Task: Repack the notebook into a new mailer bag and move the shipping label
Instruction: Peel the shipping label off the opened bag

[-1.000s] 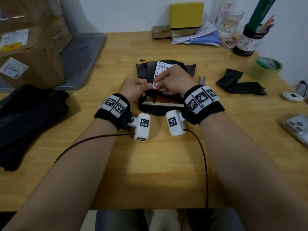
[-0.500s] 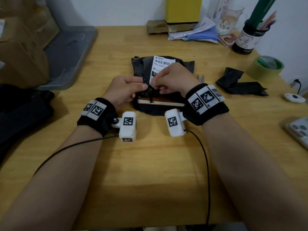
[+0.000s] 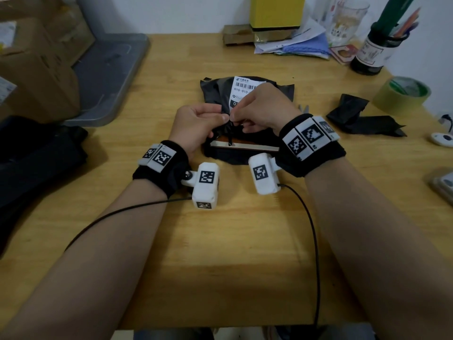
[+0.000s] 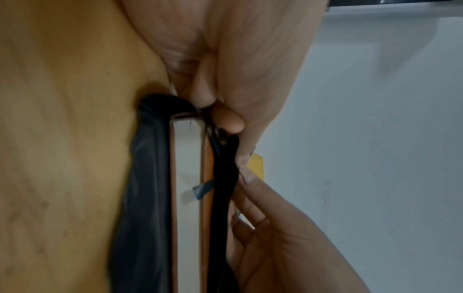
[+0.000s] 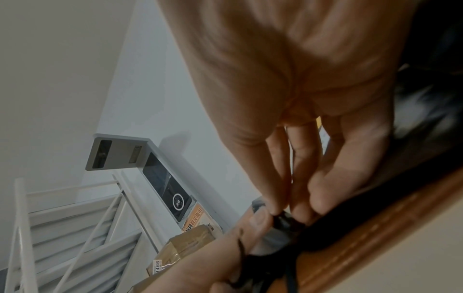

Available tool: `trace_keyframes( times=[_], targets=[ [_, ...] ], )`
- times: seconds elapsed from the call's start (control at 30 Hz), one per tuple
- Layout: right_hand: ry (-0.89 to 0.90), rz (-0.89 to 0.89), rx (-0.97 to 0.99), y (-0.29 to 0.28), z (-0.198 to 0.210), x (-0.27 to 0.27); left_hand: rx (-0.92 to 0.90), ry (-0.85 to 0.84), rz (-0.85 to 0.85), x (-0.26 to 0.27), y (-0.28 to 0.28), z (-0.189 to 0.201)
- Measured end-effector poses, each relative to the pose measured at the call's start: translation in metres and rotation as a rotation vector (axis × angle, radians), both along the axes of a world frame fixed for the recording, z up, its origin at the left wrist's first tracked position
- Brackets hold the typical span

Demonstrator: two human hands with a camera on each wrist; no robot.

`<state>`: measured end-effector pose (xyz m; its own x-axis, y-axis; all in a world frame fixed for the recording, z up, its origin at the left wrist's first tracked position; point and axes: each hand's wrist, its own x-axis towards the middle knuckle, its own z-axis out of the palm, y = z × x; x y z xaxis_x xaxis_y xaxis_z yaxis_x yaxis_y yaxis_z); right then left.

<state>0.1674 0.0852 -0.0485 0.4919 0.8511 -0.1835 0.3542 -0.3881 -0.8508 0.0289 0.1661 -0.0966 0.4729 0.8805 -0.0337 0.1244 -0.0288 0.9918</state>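
Note:
A black mailer bag [image 3: 215, 94] lies mid-table with a white shipping label [image 3: 241, 90] stuck on its top. A brown-covered notebook [image 3: 245, 146] shows at the bag's torn near end, its pale page edge [image 4: 188, 198] plain in the left wrist view. My left hand [image 3: 198, 125] and right hand [image 3: 259, 111] meet above that opening. Each pinches the black plastic [image 4: 224, 178] of the bag's upper layer between thumb and fingers, with the right fingertips [image 5: 298, 212] bunching the film. The label's lower part is hidden behind my right hand.
Torn black plastic scraps [image 3: 360, 117] and a tape roll [image 3: 399, 94] lie to the right. A stack of black bags [image 3: 34, 153] sits at the left, beside a grey tray [image 3: 107, 77] and cardboard boxes [image 3: 36, 69]. A pen holder [image 3: 372, 52] and papers [image 3: 301, 40] are behind.
The head view has shifted closer. Both hands have slid slightly toward me, from the label's lower edge onto the black plastic at the bag's open end.

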Motion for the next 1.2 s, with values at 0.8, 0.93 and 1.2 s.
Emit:
trace_keyframes(
  times=[0.8,0.93,1.2],
  targets=[
    [-0.135,0.074,-0.094,-0.006,0.012,-0.006,-0.030,-0.038,-0.062,-0.006,0.000,0.003],
    [-0.138,0.071,-0.098,-0.005,0.012,-0.006,-0.028,-0.040,-0.063,-0.005,0.001,0.002],
    [-0.145,0.101,-0.108,-0.008,0.015,-0.002,-0.043,-0.056,-0.065,-0.006,0.002,0.001]
  ],
)
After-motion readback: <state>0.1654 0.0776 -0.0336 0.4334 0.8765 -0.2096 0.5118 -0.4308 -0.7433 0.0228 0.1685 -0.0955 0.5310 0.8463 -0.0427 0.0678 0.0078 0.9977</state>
